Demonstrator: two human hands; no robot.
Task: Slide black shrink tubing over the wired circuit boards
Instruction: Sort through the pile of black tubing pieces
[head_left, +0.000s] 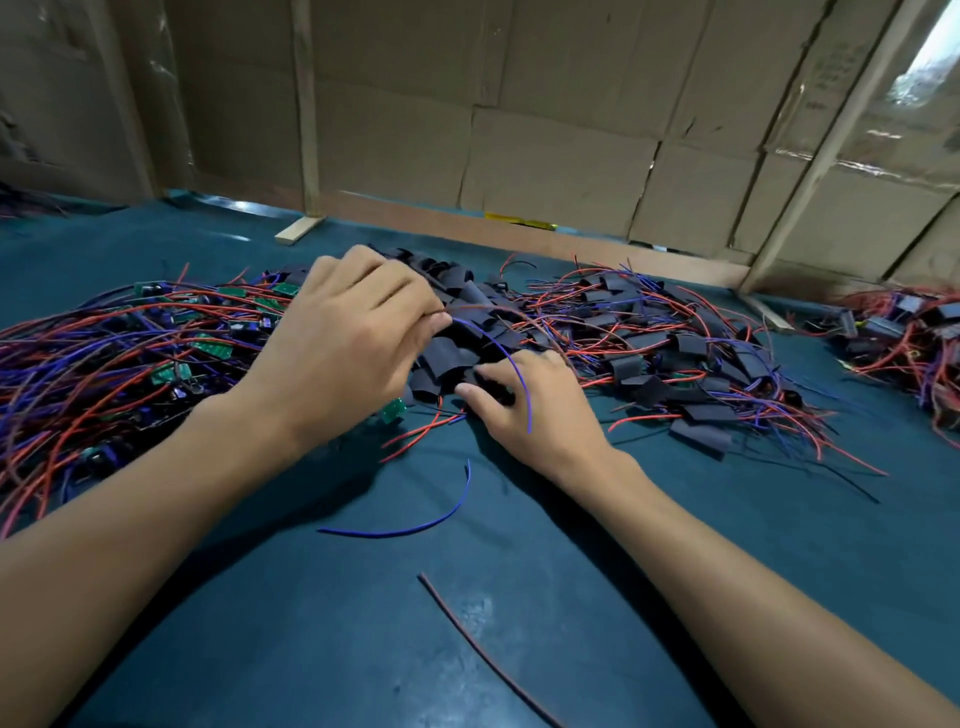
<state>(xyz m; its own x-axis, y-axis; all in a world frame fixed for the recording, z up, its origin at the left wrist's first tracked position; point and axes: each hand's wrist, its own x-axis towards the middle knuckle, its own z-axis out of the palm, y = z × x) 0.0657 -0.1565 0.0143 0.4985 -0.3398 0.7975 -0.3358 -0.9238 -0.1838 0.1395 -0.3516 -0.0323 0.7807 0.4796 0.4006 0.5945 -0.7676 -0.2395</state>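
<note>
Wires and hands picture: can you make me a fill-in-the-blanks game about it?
1. The table is covered with a ______ cloth.
2. The bare circuit boards in the pile on the left are coloured ______.
3. The right hand rests on a heap of ______ tubing pieces, while the left hand pinches wires.
4. A loose curved wire lying alone in front of the hands is coloured ______.

Missing words: blue-green, green, black, blue.
</note>
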